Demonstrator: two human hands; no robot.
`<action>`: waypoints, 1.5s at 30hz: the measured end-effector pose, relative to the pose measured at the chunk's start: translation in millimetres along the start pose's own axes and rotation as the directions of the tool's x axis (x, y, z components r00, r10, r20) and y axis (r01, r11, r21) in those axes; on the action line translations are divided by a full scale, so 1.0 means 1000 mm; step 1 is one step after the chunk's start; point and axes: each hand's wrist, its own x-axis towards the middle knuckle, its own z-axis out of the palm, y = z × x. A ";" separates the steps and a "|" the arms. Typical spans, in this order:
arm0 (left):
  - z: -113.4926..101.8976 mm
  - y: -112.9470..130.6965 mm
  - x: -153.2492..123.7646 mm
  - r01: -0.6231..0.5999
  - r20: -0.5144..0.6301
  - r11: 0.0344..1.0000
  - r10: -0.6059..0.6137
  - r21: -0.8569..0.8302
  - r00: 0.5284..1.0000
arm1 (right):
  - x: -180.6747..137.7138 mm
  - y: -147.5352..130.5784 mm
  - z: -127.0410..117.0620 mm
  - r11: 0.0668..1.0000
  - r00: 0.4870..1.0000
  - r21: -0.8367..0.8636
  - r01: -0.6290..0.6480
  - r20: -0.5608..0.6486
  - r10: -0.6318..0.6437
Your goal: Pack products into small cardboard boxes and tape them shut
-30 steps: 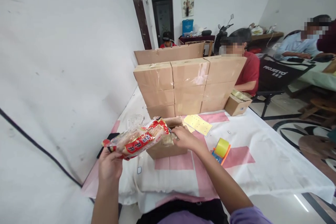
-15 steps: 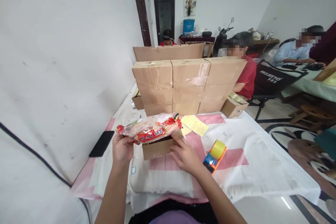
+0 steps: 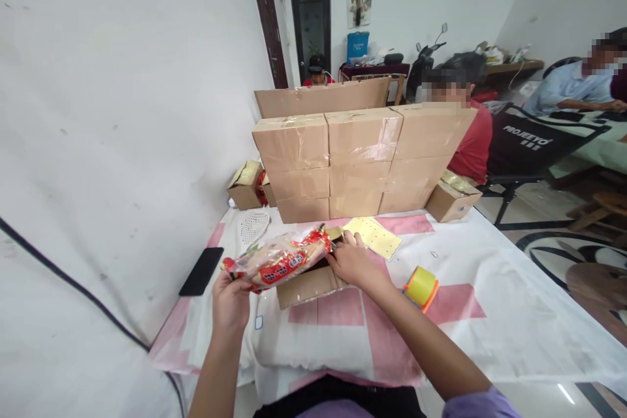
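My left hand [image 3: 230, 297] grips the near end of a red and clear snack packet [image 3: 277, 260]. The packet lies slanted over the open top of a small cardboard box [image 3: 306, 285] in front of me. My right hand [image 3: 353, 262] rests on the box's right side, fingers curled over its rim beside the packet's far end. A yellow tape dispenser [image 3: 420, 287] sits just right of that hand on the pink and white cloth [image 3: 455, 313].
A wall of taped cartons [image 3: 360, 160] stands across the table's far side. Yellow perforated sheet [image 3: 373, 236], black phone [image 3: 201, 271], white mesh item [image 3: 253, 226] lie nearby. Small open boxes [image 3: 245, 184] [image 3: 450, 198] flank the cartons. People sit beyond; white wall at left.
The packet has dropped lower over the open box and tilted. My right hand moved from the box's front up to its right rim.
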 end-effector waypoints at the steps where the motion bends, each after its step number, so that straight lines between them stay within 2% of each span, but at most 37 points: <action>1: 0.001 -0.002 -0.002 0.050 -0.003 0.999 -0.050 -0.009 0.999 | -0.001 0.004 0.004 0.999 0.999 0.031 -0.017 -0.031 0.018; 3: 0.004 -0.007 -0.005 0.105 -0.004 0.994 -0.105 -0.003 0.994 | -0.003 0.014 0.014 0.986 0.994 0.166 -0.004 -0.110 0.022; 6: 0.006 -0.013 -0.004 0.061 0.001 0.997 -0.061 0.048 0.998 | -0.004 0.033 0.033 0.885 0.967 0.460 0.075 -0.252 0.048; 8: 0.009 -0.019 -0.003 0.000 0.011 0.995 -0.001 0.102 1.000 | -0.004 0.043 0.045 0.801 0.949 0.591 0.101 -0.298 0.100; 11: 0.023 -0.035 -0.003 -0.140 0.063 0.949 0.127 0.282 0.990 | -0.002 0.049 0.058 0.730 0.937 0.674 0.108 -0.314 0.151; 13: 0.036 -0.047 0.000 -0.199 0.144 0.892 0.153 0.405 0.978 | -0.001 0.047 0.061 0.699 0.928 0.708 0.105 -0.321 0.186; 16: 0.049 -0.058 0.016 -0.200 0.251 0.831 0.076 0.518 0.965 | 0.000 0.041 0.059 0.670 0.914 0.738 0.082 -0.323 0.245; 20: 0.040 -0.054 0.049 -0.228 0.346 0.735 -0.009 0.638 0.938 | -0.005 0.035 0.055 0.647 0.908 0.762 0.023 -0.287 0.305; 24: 0.030 -0.054 0.060 -0.325 0.476 0.623 -0.088 0.712 0.875 | -0.008 0.031 0.053 0.718 0.918 0.696 0.001 -0.285 0.275; 28: 0.035 -0.048 0.054 -0.413 0.558 0.527 -0.145 0.742 0.817 | -0.007 0.031 0.053 0.759 0.912 0.652 -0.002 -0.310 0.269; 31: 0.039 -0.032 0.049 -0.528 0.636 0.488 -0.074 0.695 0.769 | -0.008 0.034 0.055 0.755 0.907 0.655 0.007 -0.323 0.272; 33: 0.041 -0.026 0.043 -0.676 0.741 0.389 -0.027 0.626 0.670 | -0.009 0.035 0.057 0.762 0.903 0.648 0.012 -0.335 0.271; 34: 0.042 -0.027 0.040 -0.738 0.789 0.318 -0.055 0.595 0.612 | -0.010 0.035 0.058 0.764 0.904 0.645 0.011 -0.333 0.268; 36: 0.044 -0.035 0.034 -0.801 0.820 0.192 -0.226 0.567 0.526 | -0.010 0.035 0.059 0.759 0.912 0.651 0.003 -0.314 0.266; 38: 0.045 -0.044 0.033 -0.809 0.780 0.109 -0.369 0.577 0.506 | -0.009 0.036 0.060 0.742 0.919 0.670 -0.009 -0.287 0.270; 40: 0.048 -0.048 0.037 -0.821 0.770 0.072 -0.403 0.566 0.495 | -0.007 0.038 0.060 0.720 0.918 0.694 -0.030 -0.266 0.295; 42: 0.052 -0.044 0.042 -0.842 0.810 0.078 -0.334 0.533 0.482 | -0.001 0.044 0.058 0.688 0.911 0.724 -0.056 -0.245 0.332; 45: 0.065 -0.036 0.042 -0.851 0.852 0.093 -0.155 0.516 0.500 | 0.015 0.051 0.053 0.595 0.906 0.801 -0.069 -0.199 0.373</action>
